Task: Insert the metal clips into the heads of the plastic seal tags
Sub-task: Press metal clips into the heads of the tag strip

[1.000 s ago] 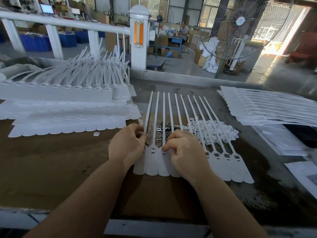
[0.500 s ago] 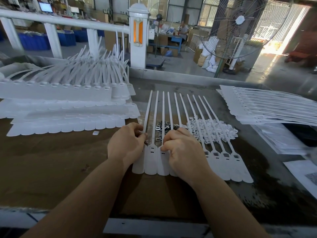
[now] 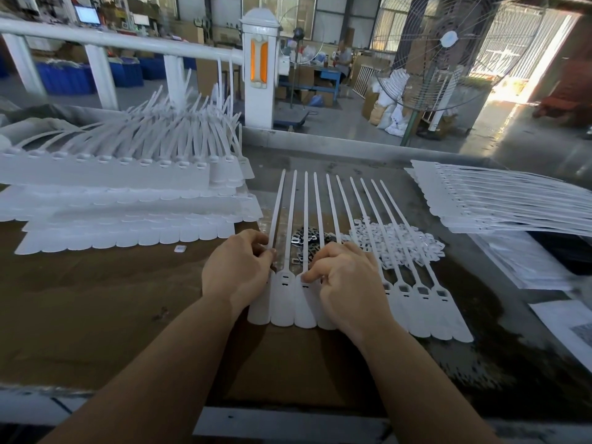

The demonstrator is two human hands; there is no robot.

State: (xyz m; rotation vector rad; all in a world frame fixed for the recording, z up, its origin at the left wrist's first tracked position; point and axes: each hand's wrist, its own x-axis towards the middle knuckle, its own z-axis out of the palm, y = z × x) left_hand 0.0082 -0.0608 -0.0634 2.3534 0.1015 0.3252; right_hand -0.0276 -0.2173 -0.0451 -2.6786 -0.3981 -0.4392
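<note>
hands (image 3: 238,270) (image 3: 347,283) cover several seal tag heads (image 3: 285,280); clips unclear.

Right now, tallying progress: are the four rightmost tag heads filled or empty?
Cannot tell: the four rightmost tag heads show dark rectangular windows, which could be empty sockets or seated clips.

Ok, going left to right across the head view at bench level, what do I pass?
Stacked tag sheets → left hand → metal clips → right hand → white plastic pieces → flat tag sheets.
</note>
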